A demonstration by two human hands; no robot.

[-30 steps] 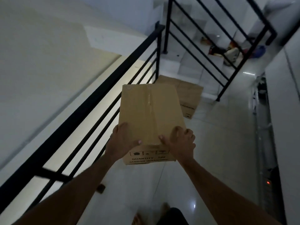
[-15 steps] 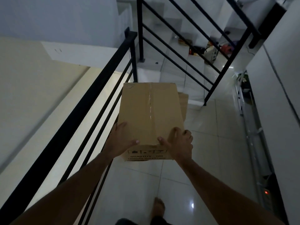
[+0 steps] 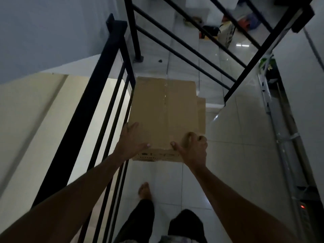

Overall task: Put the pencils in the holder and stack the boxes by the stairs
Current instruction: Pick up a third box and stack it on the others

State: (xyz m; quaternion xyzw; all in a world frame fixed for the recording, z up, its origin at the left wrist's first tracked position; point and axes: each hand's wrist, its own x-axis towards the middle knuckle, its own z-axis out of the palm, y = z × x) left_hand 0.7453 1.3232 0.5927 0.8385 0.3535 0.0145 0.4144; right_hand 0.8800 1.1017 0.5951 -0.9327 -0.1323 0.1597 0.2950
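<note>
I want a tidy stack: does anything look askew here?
Slightly. The upper box held by both hands sits offset left of the lower box, whose right edge peeks out. No damage visible.

The top box [image 3: 164, 113] sits over a second box [image 3: 201, 116], which pokes out on its right side, with the railing [image 3: 98, 95] just to the left and the stairs [image 3: 185, 55] right behind. Left hand [image 3: 130, 142] is on its near left corner, right hand [image 3: 192, 148] on the near right one, and a bare foot [image 3: 144, 191] is on the floor [image 3: 236, 155] in front.
</note>
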